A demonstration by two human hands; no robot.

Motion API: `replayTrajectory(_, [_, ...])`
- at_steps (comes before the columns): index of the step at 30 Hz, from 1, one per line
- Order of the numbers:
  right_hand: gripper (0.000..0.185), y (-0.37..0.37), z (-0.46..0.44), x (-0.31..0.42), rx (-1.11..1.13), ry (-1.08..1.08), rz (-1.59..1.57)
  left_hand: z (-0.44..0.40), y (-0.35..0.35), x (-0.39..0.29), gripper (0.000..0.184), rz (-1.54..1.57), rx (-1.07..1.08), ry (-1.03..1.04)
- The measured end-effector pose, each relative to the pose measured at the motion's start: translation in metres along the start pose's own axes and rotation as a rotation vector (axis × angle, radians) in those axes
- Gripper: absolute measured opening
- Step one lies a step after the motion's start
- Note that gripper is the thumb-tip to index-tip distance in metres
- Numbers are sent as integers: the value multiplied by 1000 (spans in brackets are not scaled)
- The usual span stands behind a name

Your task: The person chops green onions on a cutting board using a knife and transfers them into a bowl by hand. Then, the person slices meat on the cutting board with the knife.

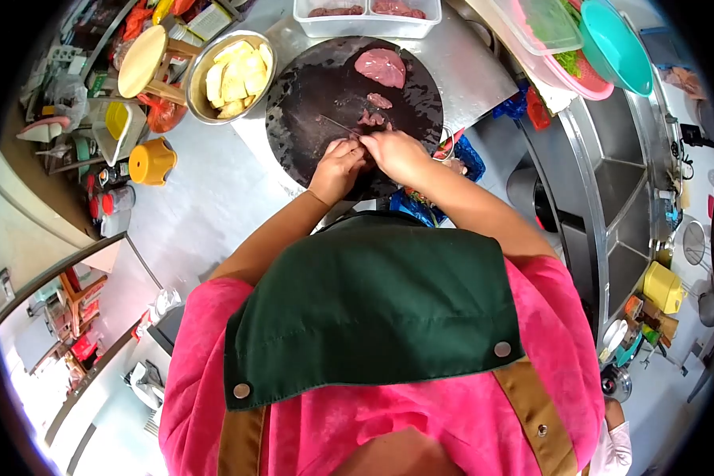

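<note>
A round dark chopping board [301,103] lies on the metal counter before me. My right hand [398,155] is closed around a knife [338,126], whose thin blade points to the upper left over the board. Close beside it, my left hand [339,168] rests on the board with its fingers curled together; whatever they press on is hidden. Just beyond my hands are small scraps of meat [370,118] and a small slice of meat [379,101]. A larger piece of raw red meat [381,68] sits near the board's far edge.
A divided plastic container [366,28] with meat stands behind the board. At its left is a metal bowl [199,87] of pale yellow chunks. A blue plastic bag [472,159] lies right. Beyond are a teal basin [616,49], a sink [617,186] and a yellow stool [152,162].
</note>
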State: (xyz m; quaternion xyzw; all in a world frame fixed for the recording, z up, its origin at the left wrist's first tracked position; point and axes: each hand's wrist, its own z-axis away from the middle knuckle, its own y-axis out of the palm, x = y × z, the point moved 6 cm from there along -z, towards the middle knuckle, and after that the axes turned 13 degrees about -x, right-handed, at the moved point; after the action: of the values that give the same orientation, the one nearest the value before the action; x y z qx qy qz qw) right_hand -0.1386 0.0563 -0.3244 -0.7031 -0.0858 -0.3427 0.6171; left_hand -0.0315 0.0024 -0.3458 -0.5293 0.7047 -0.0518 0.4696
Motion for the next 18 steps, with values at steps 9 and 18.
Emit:
replayTrajectory(9, [38,-41,39,-9,39,-69,-71,4,-7,1,21,-57,-20,-10])
replayTrajectory(18, [44,8,-13,1,43,-47,-9,6,-4,5,18,-59,2,-8])
